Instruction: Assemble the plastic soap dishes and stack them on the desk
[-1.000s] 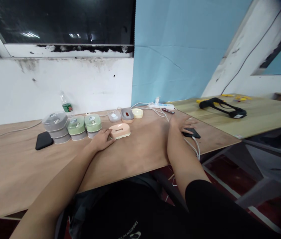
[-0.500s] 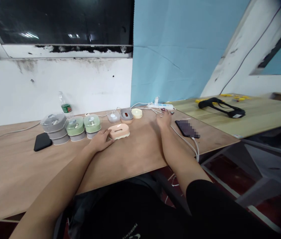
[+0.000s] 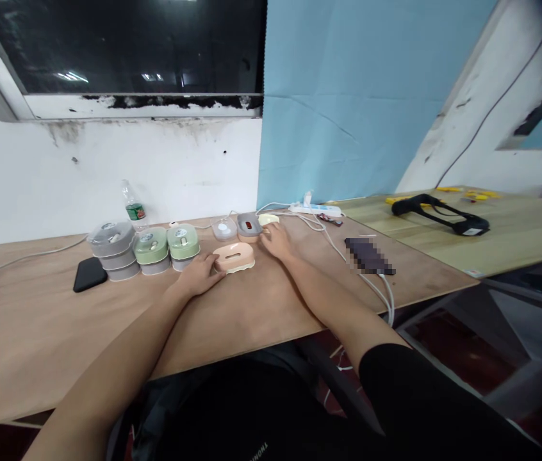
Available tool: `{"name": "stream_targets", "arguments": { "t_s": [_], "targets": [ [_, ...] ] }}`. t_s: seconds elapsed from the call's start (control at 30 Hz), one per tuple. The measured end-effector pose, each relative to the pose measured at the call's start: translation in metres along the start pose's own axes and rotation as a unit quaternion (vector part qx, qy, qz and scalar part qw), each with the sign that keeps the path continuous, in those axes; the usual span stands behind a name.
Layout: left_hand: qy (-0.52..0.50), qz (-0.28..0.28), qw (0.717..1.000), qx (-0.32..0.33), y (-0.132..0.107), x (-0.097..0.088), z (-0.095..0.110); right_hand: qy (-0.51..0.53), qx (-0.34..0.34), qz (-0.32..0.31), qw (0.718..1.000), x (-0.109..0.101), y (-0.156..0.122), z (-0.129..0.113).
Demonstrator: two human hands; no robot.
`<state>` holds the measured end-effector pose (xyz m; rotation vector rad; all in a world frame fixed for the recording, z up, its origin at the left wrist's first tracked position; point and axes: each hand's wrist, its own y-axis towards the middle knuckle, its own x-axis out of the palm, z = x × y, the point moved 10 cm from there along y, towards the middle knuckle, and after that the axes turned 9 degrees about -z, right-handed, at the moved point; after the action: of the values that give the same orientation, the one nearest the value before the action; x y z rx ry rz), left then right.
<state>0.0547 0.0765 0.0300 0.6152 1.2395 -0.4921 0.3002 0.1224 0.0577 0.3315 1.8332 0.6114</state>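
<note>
My left hand (image 3: 200, 274) rests on the wooden table (image 3: 35, 320), its fingers against the left end of a pink soap box (image 3: 235, 256). My right hand (image 3: 275, 240) reaches out over the table with loose fingers, just in front of a cream soap box (image 3: 268, 219) and beside a grey one (image 3: 248, 225). It holds nothing. A clear box (image 3: 223, 227) lies left of the grey one. Stacks of grey (image 3: 112, 249) and green containers (image 3: 152, 250) (image 3: 183, 245) stand left of the pink box.
A phone (image 3: 369, 256) on a white cable lies to the right. A black phone (image 3: 89, 274) lies at the left, and a plastic bottle (image 3: 132, 203) stands by the wall. A power strip (image 3: 314, 209) sits at the back. A black strap (image 3: 439, 214) lies on the neighbouring table.
My right hand left the phone at the right and swept left across the table to the small boxes. My left hand stayed at the pink box.
</note>
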Motion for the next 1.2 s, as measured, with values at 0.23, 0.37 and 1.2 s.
{"name": "stream_targets", "arguments": {
  "t_s": [0.23, 0.37, 1.2],
  "targets": [
    [0.006, 0.013, 1.000, -0.007, -0.001, -0.003, 0.003, -0.070, -0.047, -0.065, 0.994, 0.019, 0.004, -0.028],
    [0.007, 0.021, 1.000, -0.006, 0.000, -0.003, 0.002, -0.078, -0.057, -0.045, 0.994, 0.021, 0.013, -0.044],
    [-0.071, 0.018, 0.997, 0.038, -0.004, -0.008, 0.010, -0.152, -0.123, -0.123, 0.973, 0.067, 0.030, -0.066]
  ]
}}
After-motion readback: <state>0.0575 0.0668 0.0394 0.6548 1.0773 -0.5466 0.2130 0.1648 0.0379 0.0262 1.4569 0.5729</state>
